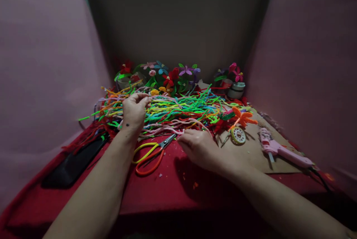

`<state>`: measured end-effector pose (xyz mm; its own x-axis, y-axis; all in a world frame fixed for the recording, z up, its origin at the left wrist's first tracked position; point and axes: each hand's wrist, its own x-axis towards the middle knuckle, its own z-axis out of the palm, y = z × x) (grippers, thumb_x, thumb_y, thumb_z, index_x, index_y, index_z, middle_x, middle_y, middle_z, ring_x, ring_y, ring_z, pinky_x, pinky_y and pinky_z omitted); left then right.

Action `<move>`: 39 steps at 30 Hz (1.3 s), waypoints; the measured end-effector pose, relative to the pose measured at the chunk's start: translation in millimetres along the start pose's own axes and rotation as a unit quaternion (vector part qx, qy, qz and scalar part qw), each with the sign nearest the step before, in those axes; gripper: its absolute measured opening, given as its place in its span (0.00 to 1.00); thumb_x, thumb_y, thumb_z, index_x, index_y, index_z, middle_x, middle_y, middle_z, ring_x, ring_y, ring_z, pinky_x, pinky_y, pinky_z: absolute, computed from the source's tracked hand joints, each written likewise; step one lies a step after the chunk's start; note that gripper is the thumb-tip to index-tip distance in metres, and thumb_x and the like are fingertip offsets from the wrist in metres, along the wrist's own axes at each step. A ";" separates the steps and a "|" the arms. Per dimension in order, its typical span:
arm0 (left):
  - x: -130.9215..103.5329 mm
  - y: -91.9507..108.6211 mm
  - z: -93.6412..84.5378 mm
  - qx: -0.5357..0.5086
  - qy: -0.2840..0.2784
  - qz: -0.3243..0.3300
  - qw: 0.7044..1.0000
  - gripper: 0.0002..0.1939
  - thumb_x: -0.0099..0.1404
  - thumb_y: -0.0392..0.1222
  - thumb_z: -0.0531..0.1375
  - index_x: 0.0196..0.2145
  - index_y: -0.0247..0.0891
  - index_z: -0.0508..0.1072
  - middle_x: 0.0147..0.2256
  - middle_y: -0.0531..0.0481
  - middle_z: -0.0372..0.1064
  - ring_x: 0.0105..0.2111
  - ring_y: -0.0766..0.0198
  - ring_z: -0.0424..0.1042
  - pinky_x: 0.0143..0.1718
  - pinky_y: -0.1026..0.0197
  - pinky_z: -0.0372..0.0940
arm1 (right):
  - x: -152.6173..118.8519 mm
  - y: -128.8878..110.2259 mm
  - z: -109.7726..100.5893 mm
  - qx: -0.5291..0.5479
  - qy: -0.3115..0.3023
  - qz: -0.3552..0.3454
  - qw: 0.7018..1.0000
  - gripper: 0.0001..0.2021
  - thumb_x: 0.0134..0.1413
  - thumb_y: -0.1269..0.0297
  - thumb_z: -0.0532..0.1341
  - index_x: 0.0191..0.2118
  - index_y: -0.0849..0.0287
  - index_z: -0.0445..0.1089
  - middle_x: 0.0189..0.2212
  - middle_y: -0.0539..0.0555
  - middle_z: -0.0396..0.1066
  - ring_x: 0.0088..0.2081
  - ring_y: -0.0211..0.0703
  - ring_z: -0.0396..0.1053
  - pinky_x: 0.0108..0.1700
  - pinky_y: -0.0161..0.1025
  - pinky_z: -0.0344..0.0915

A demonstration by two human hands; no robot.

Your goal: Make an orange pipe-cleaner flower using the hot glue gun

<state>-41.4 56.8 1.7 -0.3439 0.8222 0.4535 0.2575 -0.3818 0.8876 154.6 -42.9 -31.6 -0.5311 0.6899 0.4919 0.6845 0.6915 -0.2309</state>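
A wide heap of fuzzy craft stems [178,110] in many colours lies across the table. My left hand [135,110] is over the left part of the heap, thumb and fingers pinched on a pale pink stem [164,98] that runs to the right. At the heap's front edge my right hand [198,146] has its fingertips closed beside pale pink stems; what they grip is too small to make out. Scissors [160,147] with one yellow and one red-orange handle lie between my hands, blades toward my right hand.
A black phone [72,162] lies at left on the red cloth [161,198]. A pink glue gun [287,153], a yellow-rimmed spool [238,135] and an orange flower [243,117] are on cardboard [253,157] at right. Potted fuzzy flowers [169,79] and a jar [236,90] stand behind.
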 end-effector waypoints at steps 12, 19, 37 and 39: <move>-20.1 -24.3 24.7 0.321 -0.228 0.198 0.898 0.14 0.54 0.39 0.58 0.39 0.40 0.75 0.42 0.46 0.70 0.45 0.56 0.64 0.49 0.54 0.58 | 1.3 -23.4 -1.4 -0.066 -0.121 -0.103 0.985 0.06 0.49 0.73 0.54 0.27 0.61 0.67 0.25 0.51 0.69 0.23 0.37 0.62 0.22 0.36 0.43; -23.8 -34.5 27.8 0.402 -0.260 0.224 0.849 0.11 0.59 0.37 0.52 0.32 0.38 0.76 0.36 0.44 0.70 0.40 0.55 0.63 0.43 0.53 0.59 | 20.3 -35.2 -16.0 -0.060 -0.200 -0.136 0.969 0.07 0.49 0.72 0.54 0.28 0.61 0.69 0.26 0.53 0.71 0.24 0.38 0.65 0.21 0.36 0.44; -32.1 -28.9 26.6 0.485 -0.321 0.230 0.780 0.08 0.57 0.39 0.56 0.30 0.42 0.76 0.34 0.45 0.66 0.39 0.56 0.63 0.38 0.56 0.58 | 145.7 122.9 -30.6 -0.155 -0.105 0.210 0.960 0.15 0.47 0.74 0.54 0.38 0.61 0.75 0.35 0.59 0.75 0.37 0.43 0.71 0.35 0.32 0.62; -33.4 -29.5 26.8 0.492 -0.318 0.236 0.775 0.08 0.57 0.40 0.56 0.31 0.41 0.75 0.35 0.45 0.66 0.40 0.56 0.63 0.39 0.56 0.58 | 150.3 132.5 -20.1 -0.143 -0.122 0.206 0.960 0.15 0.46 0.75 0.55 0.38 0.60 0.75 0.35 0.57 0.76 0.37 0.41 0.71 0.36 0.30 0.62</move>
<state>-13.4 51.8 -41.7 0.4333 0.8500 0.2997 0.8908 -0.4544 0.0007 175.4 148.1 28.6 -0.2630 0.9462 0.1887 0.9523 0.2859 -0.1066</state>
